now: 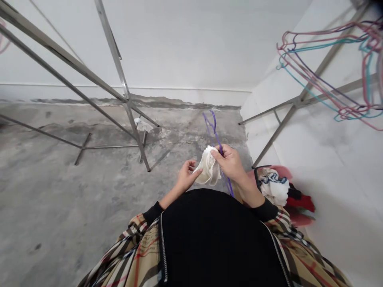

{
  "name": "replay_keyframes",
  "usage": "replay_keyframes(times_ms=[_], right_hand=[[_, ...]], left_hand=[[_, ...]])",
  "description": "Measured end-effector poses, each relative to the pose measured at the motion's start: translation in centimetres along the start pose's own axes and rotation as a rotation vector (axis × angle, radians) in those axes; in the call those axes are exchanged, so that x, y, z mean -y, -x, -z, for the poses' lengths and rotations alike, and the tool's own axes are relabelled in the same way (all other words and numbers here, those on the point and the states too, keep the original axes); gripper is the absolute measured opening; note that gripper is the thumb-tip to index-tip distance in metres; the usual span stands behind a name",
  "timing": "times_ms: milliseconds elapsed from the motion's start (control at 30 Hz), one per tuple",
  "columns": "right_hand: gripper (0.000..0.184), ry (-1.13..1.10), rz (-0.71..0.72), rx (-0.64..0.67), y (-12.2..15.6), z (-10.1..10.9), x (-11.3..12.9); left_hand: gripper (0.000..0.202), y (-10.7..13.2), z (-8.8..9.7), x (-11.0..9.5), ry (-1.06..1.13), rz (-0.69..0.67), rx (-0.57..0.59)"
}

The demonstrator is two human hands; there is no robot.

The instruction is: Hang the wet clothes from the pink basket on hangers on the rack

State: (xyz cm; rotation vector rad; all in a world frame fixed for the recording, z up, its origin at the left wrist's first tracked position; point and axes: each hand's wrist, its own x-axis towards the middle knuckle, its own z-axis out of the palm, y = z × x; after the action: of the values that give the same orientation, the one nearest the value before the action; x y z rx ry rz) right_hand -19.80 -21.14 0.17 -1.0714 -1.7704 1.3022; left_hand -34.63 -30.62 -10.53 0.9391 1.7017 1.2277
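In front of my body I hold a small white piece of cloth (208, 169) between both hands. My left hand (187, 176) pinches its lower left edge with thumb and fingers closed. My right hand (229, 162) grips its upper right part together with a purple wire hanger (213, 128), whose hook points away from me over the concrete floor.
A metal drying rack (125, 99) stands on the floor ahead and to the left. At the right, several coloured wire hangers (329, 67) hang on another rack by the white wall. A pink basin with crumpled laundry (277, 187) sits by my right side.
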Motion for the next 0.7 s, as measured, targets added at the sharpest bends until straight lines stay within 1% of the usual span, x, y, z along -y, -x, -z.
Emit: replay_keyframes(times_ms=[67, 133, 300, 400, 467, 533, 633, 700], right_hand=[[0.027, -0.007, 0.003, -0.032, 0.3, 0.9, 0.1], [0.027, -0.013, -0.006, -0.045, 0.6, 1.7, 0.1], [0.024, -0.031, -0.001, -0.041, 1.7, 3.6, -0.6], [0.021, -0.04, 0.028, -0.058, 2.3, 4.5, -1.1], [0.022, -0.021, 0.037, -0.1, 2.6, 5.1, -1.6], [0.023, 0.004, 0.025, -0.159, 3.0, 5.8, -2.3], [0.023, 0.1, -0.005, -0.24, 3.7, 6.9, -3.8], [0.023, 0.185, -0.014, -0.266, 4.3, 7.6, -4.9]], left_hand=[[0.049, -0.5, -0.7, 1.3, -0.17, 0.021, 0.024], [0.045, -1.0, -1.3, 2.1, -0.219, 0.062, 0.053], [0.023, -2.4, -2.1, 2.9, -0.093, 0.182, 0.068], [0.019, -3.1, -2.3, 2.7, 0.045, 0.267, 0.086], [0.02, -3.5, -2.3, 2.2, 0.154, 0.328, 0.102], [0.021, -3.9, -2.0, 1.2, 0.277, 0.383, 0.112], [0.021, -4.7, -0.9, -1.1, 0.458, 0.438, 0.11], [0.021, -5.0, -0.1, -2.9, 0.545, 0.453, 0.106]])
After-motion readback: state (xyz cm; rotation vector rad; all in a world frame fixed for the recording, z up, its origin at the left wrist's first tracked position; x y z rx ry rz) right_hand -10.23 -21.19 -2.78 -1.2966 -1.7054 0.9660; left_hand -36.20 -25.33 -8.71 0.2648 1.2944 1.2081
